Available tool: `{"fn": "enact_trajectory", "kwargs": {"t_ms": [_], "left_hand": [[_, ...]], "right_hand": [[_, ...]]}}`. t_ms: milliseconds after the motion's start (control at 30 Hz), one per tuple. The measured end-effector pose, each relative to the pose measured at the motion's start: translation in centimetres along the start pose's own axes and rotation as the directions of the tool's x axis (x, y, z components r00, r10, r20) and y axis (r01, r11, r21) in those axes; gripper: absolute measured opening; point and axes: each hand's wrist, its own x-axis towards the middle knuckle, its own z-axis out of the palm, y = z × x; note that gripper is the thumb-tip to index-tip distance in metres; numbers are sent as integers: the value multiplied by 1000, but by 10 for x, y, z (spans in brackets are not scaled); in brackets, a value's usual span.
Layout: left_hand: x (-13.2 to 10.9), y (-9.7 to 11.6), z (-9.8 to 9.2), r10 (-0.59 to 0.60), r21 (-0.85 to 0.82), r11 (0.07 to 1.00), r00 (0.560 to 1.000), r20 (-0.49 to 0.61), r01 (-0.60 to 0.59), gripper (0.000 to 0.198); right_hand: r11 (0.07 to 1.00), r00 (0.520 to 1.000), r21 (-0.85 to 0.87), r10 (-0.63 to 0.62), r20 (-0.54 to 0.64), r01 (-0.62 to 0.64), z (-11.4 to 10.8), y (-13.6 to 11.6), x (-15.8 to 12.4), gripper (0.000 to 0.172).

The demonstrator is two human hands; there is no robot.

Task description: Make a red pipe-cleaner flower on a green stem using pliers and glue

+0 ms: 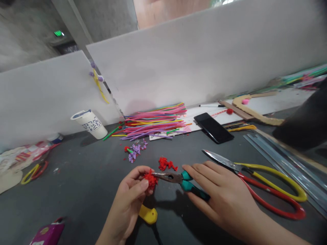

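Note:
Between the thumb and fingers of my left hand [131, 199] is a fluffy red ball [151, 180], its tufts sticking out. My right hand [219, 192] is closed on the green and black handles of long-nose pliers [172, 177]. The plier tips touch the top of the red ball; whether they grip a tuft I cannot tell. A small heap of red bits [166, 163] lies on the table just beyond the pliers. Under my left hand a yellow tool end [148, 215] with a dark cord shows in part.
Large scissors [265, 183] with yellow and red handles lie right of my right hand. Behind are a black phone [214, 128], a bundle of coloured strips [153, 119], purple bits [136, 150] and a white cup [89, 124]. Smaller scissors [34, 172] lie at left, below a white partition [199, 64].

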Motion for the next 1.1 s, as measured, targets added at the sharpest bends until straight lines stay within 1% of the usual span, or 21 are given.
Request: {"fn": "enact_trajectory", "kwargs": {"t_ms": [167,233,267,333,433,500,600,667,733,867,1100], "left_hand": [[1,0,1,2,16,1000,1000,-10,-1,22],[1,0,0,1,12,1000,1000,-5,-1,21],[1,0,0,3,6,1000,1000,4,-3,21],[0,2,-1,11,-14,1000,1000,28,-11,23],[-1,4,-1,42,-53,998,998,48,-39,25],[-2,5,1,65,-68,996,997,51,-62,24],[-4,6,3,80,-78,994,995,57,-75,26],[-4,6,3,81,-82,994,995,52,-77,29],[-4,5,1,77,-85,994,996,48,-72,31],[-2,4,-1,56,-82,995,996,76,-49,30],[-1,2,0,69,-73,995,993,90,-63,28]], "right_hand": [[991,998,-126,-52,-33,47,2,-3,1,30],[988,998,-145,-56,-39,50,2,-5,2,30],[991,998,-130,-46,-40,40,2,-5,2,30],[999,999,-47,9,-42,-11,1,-5,3,30],[981,989,132,148,-20,-144,0,-1,3,28],[954,975,204,221,13,-219,0,1,3,26],[916,955,269,276,113,-297,1,2,4,23],[891,940,308,289,180,-333,1,1,5,22],[879,935,331,287,210,-344,2,0,6,23],[888,943,331,263,206,-320,2,-2,4,24],[894,941,318,251,228,-315,2,-1,3,24]]}}
